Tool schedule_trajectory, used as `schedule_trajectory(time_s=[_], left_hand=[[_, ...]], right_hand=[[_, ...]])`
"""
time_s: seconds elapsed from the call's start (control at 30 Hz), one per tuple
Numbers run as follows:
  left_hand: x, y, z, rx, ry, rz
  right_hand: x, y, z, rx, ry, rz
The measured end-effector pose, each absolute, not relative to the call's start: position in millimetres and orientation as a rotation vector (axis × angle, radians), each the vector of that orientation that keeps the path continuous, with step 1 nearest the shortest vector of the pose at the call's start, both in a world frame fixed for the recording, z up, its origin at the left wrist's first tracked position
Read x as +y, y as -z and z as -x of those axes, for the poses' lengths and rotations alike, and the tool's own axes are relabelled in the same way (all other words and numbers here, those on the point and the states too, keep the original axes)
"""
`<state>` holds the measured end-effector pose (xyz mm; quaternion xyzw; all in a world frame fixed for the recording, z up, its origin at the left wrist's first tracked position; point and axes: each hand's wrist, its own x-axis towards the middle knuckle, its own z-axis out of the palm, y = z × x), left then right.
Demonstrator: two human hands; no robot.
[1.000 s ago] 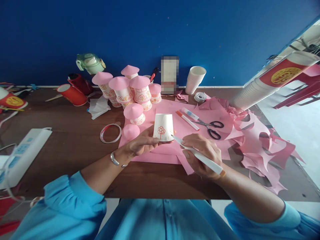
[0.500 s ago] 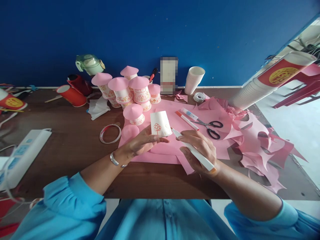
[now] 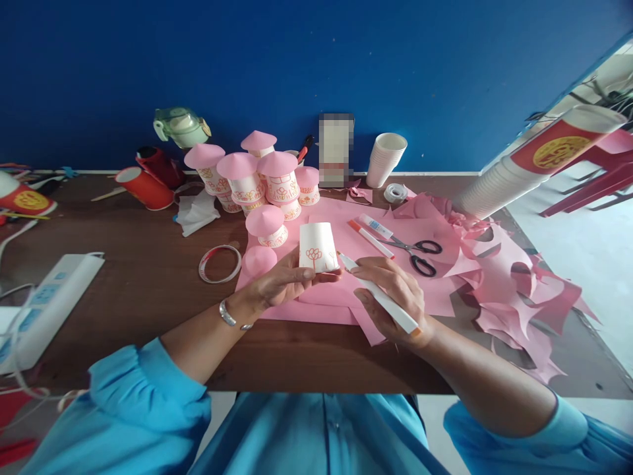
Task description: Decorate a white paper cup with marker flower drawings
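Observation:
My left hand (image 3: 287,280) is closed round the lower part of a white paper cup (image 3: 318,241), which is upside down and bears an orange-red flower drawing. A white marker (image 3: 386,305) with an orange end lies in the grip of my right hand (image 3: 393,287). Its tip is close to the cup's right side; whether it touches I cannot tell. Behind the cup, several decorated paper-cup towers (image 3: 279,188) with pink cone roofs stand together. A loose pink cone (image 3: 260,261) is beside my left hand, on pink paper (image 3: 336,214).
Black-handled scissors (image 3: 420,256), an orange-white marker (image 3: 370,239) and a glue tube (image 3: 376,226) lie on the pink sheets. Pink scraps (image 3: 524,290) and stacked cups (image 3: 519,168) are at right. A tape roll (image 3: 220,264) and power strip (image 3: 52,307) lie left. A phone (image 3: 336,150) leans on the wall.
The cup has turned slightly in my left hand, so its flower sits a little differently. My right hand with the marker has shifted slightly left relative to the table.

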<state>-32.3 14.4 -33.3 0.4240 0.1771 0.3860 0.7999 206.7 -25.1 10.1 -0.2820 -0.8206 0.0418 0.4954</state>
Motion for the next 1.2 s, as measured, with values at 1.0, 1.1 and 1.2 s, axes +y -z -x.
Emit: schedule_trajectory(time_s=[1.0,1.1,1.2], left_hand=[[10.6,14.3,27.2,0.483,-0.769,-1.015],[8.9,10.8,26.8,0.495,-0.755,-1.034],[8.8,10.2,27.4,0.513,-0.748,-1.044]], right_hand=[[-27.1,-12.4,-198.5,-1.977,-0.164,0.647],[-27.0,-12.1,-198.8,-1.986,-0.159,0.621],[-26.5,-11.1,-198.9,-1.985,-0.151,0.615]])
